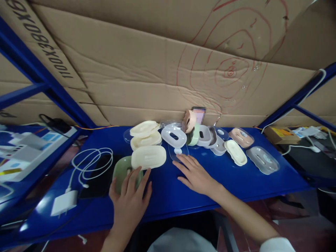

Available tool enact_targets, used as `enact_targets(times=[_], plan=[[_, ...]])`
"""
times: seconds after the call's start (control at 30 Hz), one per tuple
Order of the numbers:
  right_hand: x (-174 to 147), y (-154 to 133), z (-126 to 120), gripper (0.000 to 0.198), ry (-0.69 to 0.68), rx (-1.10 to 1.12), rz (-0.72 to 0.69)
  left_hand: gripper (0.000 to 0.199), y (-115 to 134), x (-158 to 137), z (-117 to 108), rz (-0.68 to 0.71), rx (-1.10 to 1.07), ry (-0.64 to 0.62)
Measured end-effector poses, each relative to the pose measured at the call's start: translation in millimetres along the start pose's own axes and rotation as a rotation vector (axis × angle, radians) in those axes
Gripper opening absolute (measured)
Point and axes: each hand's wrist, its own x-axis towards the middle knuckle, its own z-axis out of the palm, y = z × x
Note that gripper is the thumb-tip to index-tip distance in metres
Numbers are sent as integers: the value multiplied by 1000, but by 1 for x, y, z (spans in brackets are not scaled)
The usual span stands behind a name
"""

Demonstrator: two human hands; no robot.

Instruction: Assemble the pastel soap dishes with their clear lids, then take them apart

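My left hand (130,196) lies palm down with spread fingers over a green soap dish (122,171), touching its near part. Overlapping the green dish's right side is a cream soap dish (148,157); two of my left fingertips are at its lower edge. My right hand (195,175) is open, its fingers stretched toward a clear plastic lid (172,154) with a round white label (178,151). Whether the fingertips touch that lid I cannot tell. Just behind it sits a white oval dish (174,135) with a slot.
Cream dishes (144,128) are stacked at the back. Grey (204,135), pink (190,120) and clear-lidded dishes (262,160) spread to the right. A white charger (64,203) with coiled cable lies left, near a dark flat object (97,182). Cardboard (131,70) walls the back of the blue table (168,196).
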Motion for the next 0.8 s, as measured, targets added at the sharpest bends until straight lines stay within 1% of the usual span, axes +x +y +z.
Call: enact_targets(times=[0.07, 0.17, 0.23, 0.3, 0.43, 0.5, 0.6, 0.67, 0.73, 0.8], plan=[[7, 5, 2, 64, -54, 7, -13, 58, 0, -1, 0, -13, -6, -17], [9, 8, 3, 64, -111, 57, 19, 61, -2, -2, 1, 8, -55, -51], [1, 8, 2, 61, -109, 111, 58, 57, -3, -2, 1, 46, -71, -60], [-13, 8, 2, 56, -65, 142, 109, 51, -4, -1, 1, 80, -56, -48], [-54, 9, 8, 31, 126, 167, 222, 42, -4, 2, -1, 143, -38, -33], [-75, 9, 12, 25, 221, 213, 267, 43, -2, 3, -2, 122, -32, -21], [-100, 9, 13, 24, 317, 284, 350, 47, 0, 4, -1, 44, -2, 5], [-109, 9, 11, 25, 378, 338, 438, 44, 1, 3, -1, 37, 6, 2], [-113, 10, 11, 30, 498, 397, 569, 34, 2, 3, -2, 57, -8, 1], [-112, 13, 13, 40, 670, 475, 731, 21, 2, 2, -3, 83, -43, 0]])
